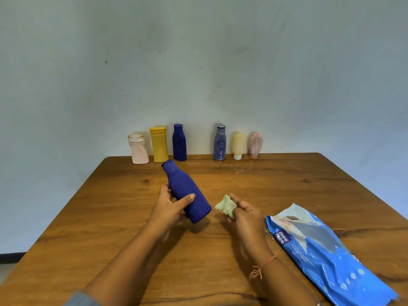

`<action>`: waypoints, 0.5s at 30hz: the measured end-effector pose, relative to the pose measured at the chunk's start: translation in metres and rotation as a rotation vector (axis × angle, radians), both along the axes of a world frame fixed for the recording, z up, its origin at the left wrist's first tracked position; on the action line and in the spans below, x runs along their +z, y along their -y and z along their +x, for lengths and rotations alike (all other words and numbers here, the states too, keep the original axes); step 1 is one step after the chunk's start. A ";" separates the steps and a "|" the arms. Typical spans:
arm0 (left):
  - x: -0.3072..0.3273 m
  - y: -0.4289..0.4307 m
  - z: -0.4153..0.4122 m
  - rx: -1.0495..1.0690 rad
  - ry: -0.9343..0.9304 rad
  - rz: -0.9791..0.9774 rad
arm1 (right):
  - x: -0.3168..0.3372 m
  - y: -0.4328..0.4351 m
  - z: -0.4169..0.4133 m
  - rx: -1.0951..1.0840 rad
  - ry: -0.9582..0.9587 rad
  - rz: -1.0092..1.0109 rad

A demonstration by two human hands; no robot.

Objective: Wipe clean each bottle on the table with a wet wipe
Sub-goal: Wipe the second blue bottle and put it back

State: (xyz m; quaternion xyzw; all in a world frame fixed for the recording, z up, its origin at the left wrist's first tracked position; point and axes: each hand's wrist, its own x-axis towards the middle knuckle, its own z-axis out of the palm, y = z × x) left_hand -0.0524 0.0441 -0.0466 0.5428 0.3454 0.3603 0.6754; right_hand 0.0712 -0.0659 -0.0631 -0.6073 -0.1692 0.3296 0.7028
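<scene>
Person sits at 6 o'clock of the wood table (123,228).

Near edge, 4 o'clock: blue wet-wipe pack (326,255) lies flat and crumpled, its long axis running toward 11. An orange thread band (263,266) is on the right wrist.

Mid-table, slightly toward 5: right hand (245,215) has its fingers curled, pinching a balled-up pale green wipe (225,206) at the fingertips. The wipe is just beside the bottle's base, not touching it.

Mid-table, slightly toward 7: left hand (167,208) has its thumb across the front and fingers wrapped behind, clamped on the lower half of the held blue bottle (187,193). The bottle is tilted, neck to 11 and base to 5, and the base looks clear of the tabletop. Its surface is an even matte blue.

Far edge, 12 o'clock, against the wall (198,74), six upright in a row, from 11 to 1:
- pink-white bottle (139,151)
- yellow bottle (159,144)
- dark blue bottle (179,143)
- wide gap
- white-streaked blue bottle (220,143)
- pale yellow tube (239,145), cap down
- pink tube (255,145), white-streaked, cap down

White specks (240,170) lie on the table in front of the right three.
</scene>
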 end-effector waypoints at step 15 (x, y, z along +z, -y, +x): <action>0.006 -0.102 0.087 0.075 -0.377 0.560 | -0.011 -0.062 0.055 -0.124 0.192 -0.242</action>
